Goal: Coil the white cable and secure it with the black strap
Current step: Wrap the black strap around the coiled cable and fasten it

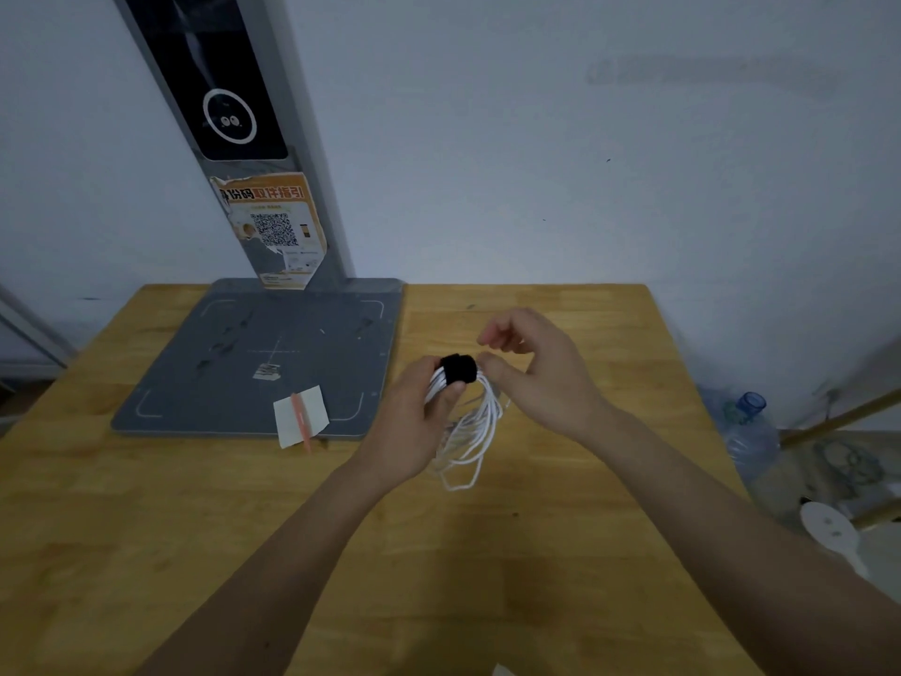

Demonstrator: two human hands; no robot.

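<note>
Over a wooden table, my left hand grips the white cable, already coiled, fingers curled round the bundle w/ the thumb tip just under the black strap, which wraps the top of the coil. My right hand sits just beside the strap on the far side from my left; thumb tip looks to be touching the strap's end, other fingers loosely curled above it, but I can't tell whether it actually pinches anything. Below my left grip the loops hang free and uneven, the lowest one sagging toward the tabletop. Judging by that droop, the cable is light and limp, no spring to hold its own shape, so the place to hold is right at the strap where all strands are gathered; grab a single loop lower down and the bundle prob. skews. Strap looks soft and fuzzy, likely hook-and-loop, so a firm press on its loose end should seat it. Task looks nearly done. Left of my grip lies a grey pad w/ a slip of paper on its edge.
</note>
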